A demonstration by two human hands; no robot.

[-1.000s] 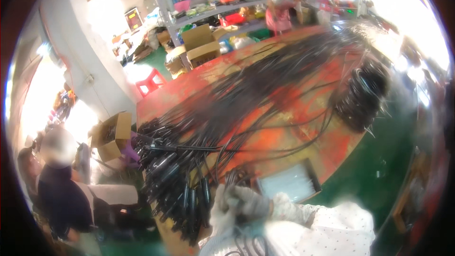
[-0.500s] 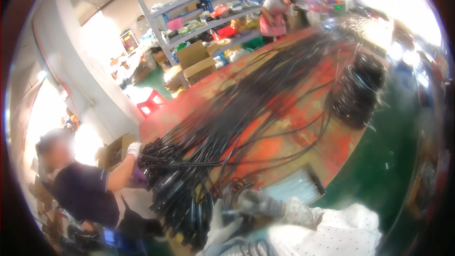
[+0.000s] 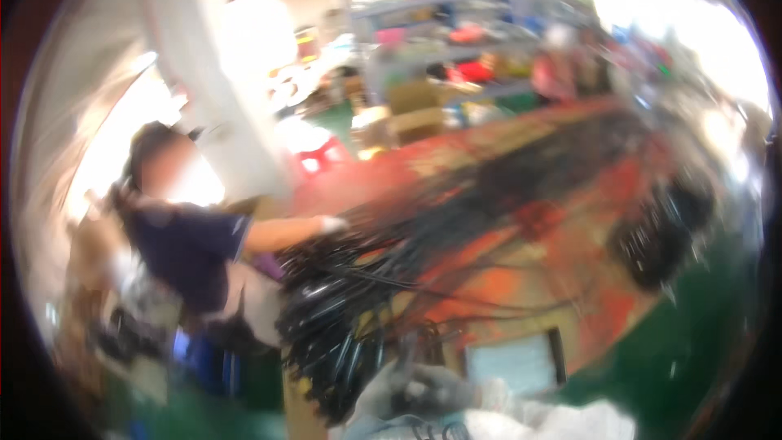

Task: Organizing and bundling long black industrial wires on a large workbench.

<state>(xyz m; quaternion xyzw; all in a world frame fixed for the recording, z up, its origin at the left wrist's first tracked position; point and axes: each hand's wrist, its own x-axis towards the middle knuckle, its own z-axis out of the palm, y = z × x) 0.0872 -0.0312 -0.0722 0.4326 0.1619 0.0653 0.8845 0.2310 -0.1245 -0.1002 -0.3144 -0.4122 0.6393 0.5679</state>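
One tabletop (image 3: 570, 277) carries black cables (image 3: 391, 277) too many and too blurred to count, with one separate coil (image 3: 660, 236) at three o'clock. One co-worker (image 3: 187, 236) stands at nine o'clock, one red stool (image 3: 314, 151) at eleven.

We see a workshop: a long red worktable (image 3: 521, 277) heaped with black cables (image 3: 391, 277), stocked shelves (image 3: 456, 41) behind (blurred), cardboard boxes (image 3: 415, 110).

My hand (image 3: 411, 391) in pale knit cloth glove, matt. Black cables (image 3: 350, 318) plastic-sheathed, glossy where light catches. Surface (image 3: 505, 277) worn orange-red, patchy, scuffed. Green floor (image 3: 692, 342) smooth, slight sheen. Picture blurred; finer texture unclear.
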